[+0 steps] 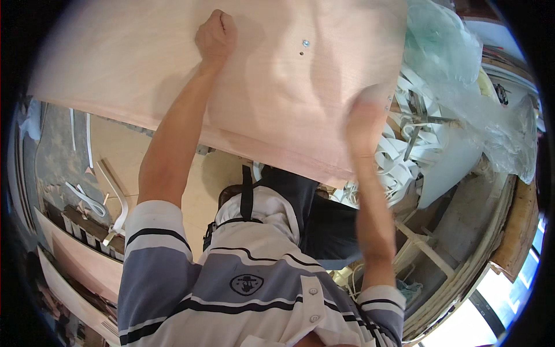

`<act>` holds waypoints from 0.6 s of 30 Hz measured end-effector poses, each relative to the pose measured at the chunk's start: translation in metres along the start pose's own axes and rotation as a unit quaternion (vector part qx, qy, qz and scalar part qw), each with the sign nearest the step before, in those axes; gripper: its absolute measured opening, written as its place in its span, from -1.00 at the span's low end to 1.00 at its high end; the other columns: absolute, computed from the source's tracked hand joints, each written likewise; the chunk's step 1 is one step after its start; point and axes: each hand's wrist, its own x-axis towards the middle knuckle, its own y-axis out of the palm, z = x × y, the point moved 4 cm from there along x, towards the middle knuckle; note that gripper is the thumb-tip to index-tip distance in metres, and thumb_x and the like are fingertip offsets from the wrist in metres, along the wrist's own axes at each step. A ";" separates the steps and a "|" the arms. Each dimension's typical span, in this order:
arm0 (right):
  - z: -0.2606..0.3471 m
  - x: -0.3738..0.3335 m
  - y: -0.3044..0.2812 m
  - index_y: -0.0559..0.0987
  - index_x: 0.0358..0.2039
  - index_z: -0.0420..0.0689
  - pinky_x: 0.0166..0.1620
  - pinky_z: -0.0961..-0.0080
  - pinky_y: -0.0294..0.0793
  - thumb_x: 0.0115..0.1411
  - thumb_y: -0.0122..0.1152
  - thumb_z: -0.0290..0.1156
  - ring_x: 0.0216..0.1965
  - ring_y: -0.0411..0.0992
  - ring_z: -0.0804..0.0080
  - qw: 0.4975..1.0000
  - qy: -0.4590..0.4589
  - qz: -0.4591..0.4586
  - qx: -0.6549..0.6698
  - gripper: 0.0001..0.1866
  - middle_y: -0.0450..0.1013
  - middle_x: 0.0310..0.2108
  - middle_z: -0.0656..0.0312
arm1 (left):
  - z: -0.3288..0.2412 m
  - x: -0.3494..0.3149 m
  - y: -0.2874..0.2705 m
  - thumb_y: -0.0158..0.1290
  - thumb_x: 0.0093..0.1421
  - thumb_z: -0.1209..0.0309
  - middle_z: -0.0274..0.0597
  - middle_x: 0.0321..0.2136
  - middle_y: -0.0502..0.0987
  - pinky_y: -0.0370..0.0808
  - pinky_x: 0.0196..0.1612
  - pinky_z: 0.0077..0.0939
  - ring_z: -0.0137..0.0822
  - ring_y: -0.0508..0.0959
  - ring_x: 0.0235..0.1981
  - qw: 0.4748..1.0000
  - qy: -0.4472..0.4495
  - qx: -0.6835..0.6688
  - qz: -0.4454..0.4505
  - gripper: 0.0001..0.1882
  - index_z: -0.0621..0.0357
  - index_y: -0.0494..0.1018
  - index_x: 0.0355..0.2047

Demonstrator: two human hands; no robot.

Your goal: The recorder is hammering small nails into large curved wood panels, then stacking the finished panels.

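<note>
- A large, flat, pale pinkish wooden panel (260,110) spans the upper part of the view, its near edge slanting down from the left corner to the right one, above the person's lap.
- The left hand (215,37) is over the panel, well in from the near edge and left of the middle; its fingers are curled tightly into a fist. Whether anything small is inside, or whether it presses on the wood, I cannot tell.
- The right hand (365,124) is blurred, over the panel close to its right edge; I cannot tell how its fingers stand or whether they hold anything.
- Between the hands, nearer the far side of the panel, a small, shiny, round metal fitting (306,43) sits just beyond a small dark hole (301,54).
- Just past the panel's right edge lies a tangled heap of flat white strips (396,168), with crumpled, translucent greenish plastic sheeting (442,43) beyond it.
- Left of the person, a looped white strip (85,199) lies on the grey-and-tan floor (124,144), near more pinkish boards (81,246) at lower left.
- The person wears a white, grey and black striped short-sleeved shirt (231,277); a black strap (247,194) shows below the panel's near edge.
</note>
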 end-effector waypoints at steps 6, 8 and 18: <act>0.064 0.017 -0.074 0.49 -0.21 -0.10 -0.41 0.58 0.37 0.33 -0.13 -0.10 -0.54 0.31 0.51 0.958 0.258 0.096 -0.076 -0.65 0.33 -0.52 0.30 | 0.013 -0.014 0.005 -0.20 0.16 0.23 0.03 -0.58 0.51 0.41 -0.30 -0.12 0.12 0.50 -0.45 0.996 -0.060 -0.032 0.062 -0.67 0.18 0.45 -0.50; 0.051 0.052 -0.172 0.49 -0.14 -0.16 -0.36 0.57 0.30 0.34 -0.18 -0.19 -0.49 0.26 0.51 0.946 -0.114 -0.056 -0.299 -0.64 0.37 -0.44 0.29 | 0.016 -0.001 0.000 -0.19 0.16 0.23 0.04 -0.58 0.51 0.41 -0.30 -0.13 0.12 0.50 -0.44 0.997 -0.031 -0.054 0.035 -0.67 0.19 0.45 -0.50; -0.002 0.031 -0.087 0.50 -0.26 -0.41 -0.10 0.48 0.47 0.07 -0.13 -0.70 -0.27 0.46 0.19 0.521 0.019 -0.008 -0.853 -0.75 0.48 -0.26 -0.02 | -0.009 -0.003 0.011 -0.12 0.26 0.08 -0.07 -0.68 0.45 0.38 -0.39 -0.19 -0.05 0.48 -0.56 0.991 -0.101 -0.072 0.056 -0.55 0.23 0.40 -0.54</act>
